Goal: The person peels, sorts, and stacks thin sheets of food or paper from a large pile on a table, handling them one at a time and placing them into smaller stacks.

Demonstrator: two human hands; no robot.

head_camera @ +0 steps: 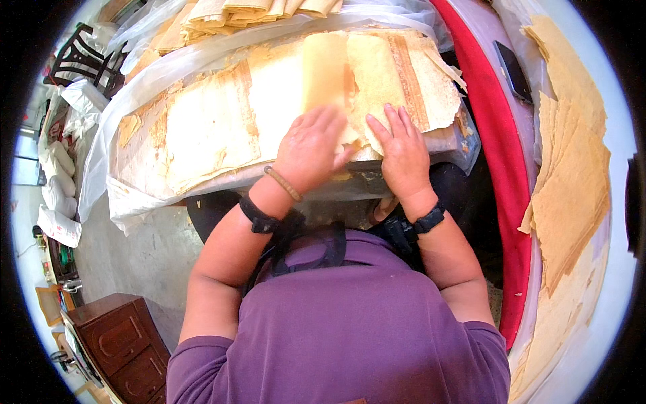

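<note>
Thin yellowish sheets [282,70], brittle-looking and torn at the rims, lie in layers across a low table covered with plastic. On top are two narrow folded strips, a smoother one [324,70] to the left and a rougher one [373,68] to the right. My left hand [315,144], blurred, is over the near end of the smoother strip with its fingers spread. At the near end of the rougher strip my right hand [402,146] rests palm down, fingers apart. What lies under both palms is hidden.
Folded sheets [252,15] are piled beyond the table. To the right, a red cloth [497,166] borders a surface with a phone [513,70] and stacked sheets [570,202]. A wooden cabinet [118,343] stands lower left, a dark chair [83,55] upper left.
</note>
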